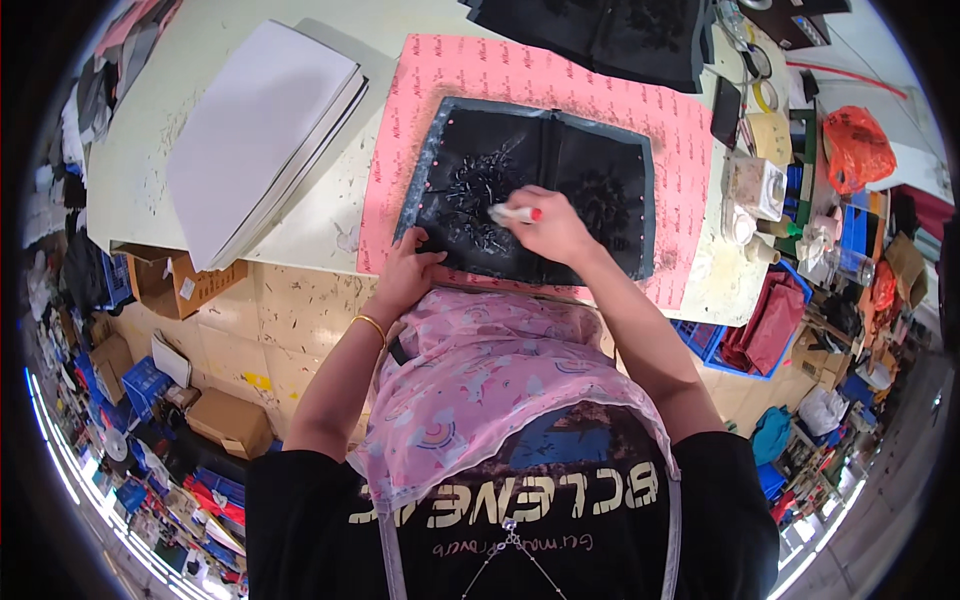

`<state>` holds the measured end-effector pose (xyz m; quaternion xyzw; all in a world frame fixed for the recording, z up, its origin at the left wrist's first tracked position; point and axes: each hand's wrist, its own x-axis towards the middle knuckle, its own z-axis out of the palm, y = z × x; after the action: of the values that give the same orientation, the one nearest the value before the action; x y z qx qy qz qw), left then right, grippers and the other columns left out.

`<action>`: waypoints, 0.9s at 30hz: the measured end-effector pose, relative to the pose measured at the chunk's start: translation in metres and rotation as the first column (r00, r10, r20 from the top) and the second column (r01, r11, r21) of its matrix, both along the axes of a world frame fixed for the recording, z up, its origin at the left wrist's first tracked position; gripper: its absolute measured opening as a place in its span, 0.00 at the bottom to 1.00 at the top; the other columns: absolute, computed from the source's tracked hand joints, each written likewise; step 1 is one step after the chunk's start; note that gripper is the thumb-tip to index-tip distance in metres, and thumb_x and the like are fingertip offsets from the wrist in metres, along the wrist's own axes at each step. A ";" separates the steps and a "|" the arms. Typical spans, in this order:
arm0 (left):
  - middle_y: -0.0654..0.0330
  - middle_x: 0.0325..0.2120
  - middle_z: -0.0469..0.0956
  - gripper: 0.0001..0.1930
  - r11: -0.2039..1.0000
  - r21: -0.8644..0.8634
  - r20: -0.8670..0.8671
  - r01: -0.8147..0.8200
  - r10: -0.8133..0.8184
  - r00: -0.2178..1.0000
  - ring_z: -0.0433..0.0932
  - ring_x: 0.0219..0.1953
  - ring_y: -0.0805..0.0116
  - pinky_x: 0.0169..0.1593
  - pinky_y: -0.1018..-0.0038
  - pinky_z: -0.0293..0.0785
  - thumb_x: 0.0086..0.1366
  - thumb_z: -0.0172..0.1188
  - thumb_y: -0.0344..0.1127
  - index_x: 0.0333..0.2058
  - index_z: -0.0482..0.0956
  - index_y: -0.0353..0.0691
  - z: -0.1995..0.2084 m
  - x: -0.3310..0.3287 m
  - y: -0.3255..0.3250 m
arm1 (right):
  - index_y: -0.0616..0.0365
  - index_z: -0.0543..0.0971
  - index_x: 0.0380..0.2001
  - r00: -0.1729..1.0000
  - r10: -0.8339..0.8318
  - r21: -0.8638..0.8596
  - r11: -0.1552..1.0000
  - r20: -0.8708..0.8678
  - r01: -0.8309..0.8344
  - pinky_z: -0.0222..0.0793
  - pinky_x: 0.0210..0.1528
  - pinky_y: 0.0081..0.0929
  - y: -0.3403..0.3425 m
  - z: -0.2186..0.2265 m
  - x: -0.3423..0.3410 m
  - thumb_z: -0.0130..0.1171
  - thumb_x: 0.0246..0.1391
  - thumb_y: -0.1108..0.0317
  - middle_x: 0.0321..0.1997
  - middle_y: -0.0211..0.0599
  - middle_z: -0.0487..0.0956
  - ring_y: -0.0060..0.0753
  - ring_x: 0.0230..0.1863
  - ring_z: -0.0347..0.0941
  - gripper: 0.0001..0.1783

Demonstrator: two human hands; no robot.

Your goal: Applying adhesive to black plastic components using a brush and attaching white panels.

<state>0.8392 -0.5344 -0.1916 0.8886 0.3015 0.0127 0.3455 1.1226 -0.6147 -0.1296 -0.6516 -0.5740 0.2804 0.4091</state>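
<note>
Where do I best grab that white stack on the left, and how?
Probably by its long right edge, coming from the right: the white stack lies flat, its layered side faces the pink sheet, and a strip of table between them gives room.

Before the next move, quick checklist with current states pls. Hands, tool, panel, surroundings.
1. Left hand on the panel's near-left corner: ok.
2. Right hand has a grip on the white tool with a red end: ok.
3. Tool tip touching the surface: cannot tell, contact isn't clear from above.
4. Black panel lying on the pink sheet: ok.
5. Even gloss across the panel: not ok, left half shows brighter shiny marks than the right.
6. White stack apart from the panel: ok, off to the left.
</note>
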 end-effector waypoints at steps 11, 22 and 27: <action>0.54 0.57 0.66 0.18 0.955 0.125 -0.144 0.268 -0.250 0.957 0.72 0.46 0.51 0.52 0.63 0.72 0.53 0.62 0.31 0.46 0.80 0.44 0.036 0.084 -0.019 | 0.60 0.82 0.31 0.856 -0.501 -0.182 0.836 0.128 0.517 0.71 0.29 0.25 -0.112 -0.009 0.052 0.67 0.47 0.71 0.25 0.37 0.81 0.32 0.25 0.75 0.07; 0.54 0.58 0.65 0.18 0.957 0.146 -0.158 0.251 -0.228 0.961 0.72 0.44 0.49 0.51 0.63 0.74 0.53 0.59 0.28 0.45 0.80 0.45 0.024 0.084 -0.032 | 0.60 0.82 0.29 0.774 -0.604 -0.486 0.627 0.188 0.608 0.70 0.28 0.24 -0.156 0.000 0.069 0.67 0.48 0.69 0.25 0.34 0.81 0.29 0.24 0.74 0.07; 0.54 0.58 0.66 0.19 0.952 0.172 -0.143 0.253 -0.230 0.963 0.73 0.44 0.49 0.51 0.63 0.74 0.53 0.58 0.27 0.45 0.80 0.45 0.018 0.080 -0.031 | 0.60 0.81 0.30 0.648 -0.730 -0.076 0.649 0.216 0.757 0.71 0.31 0.27 -0.134 0.003 0.134 0.67 0.48 0.65 0.25 0.36 0.81 0.33 0.24 0.74 0.10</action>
<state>0.9196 -0.5657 -0.1740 0.9466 0.2081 -0.0552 0.2398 1.2564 -0.7490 -0.1265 -0.8812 -0.2628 0.0769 0.3854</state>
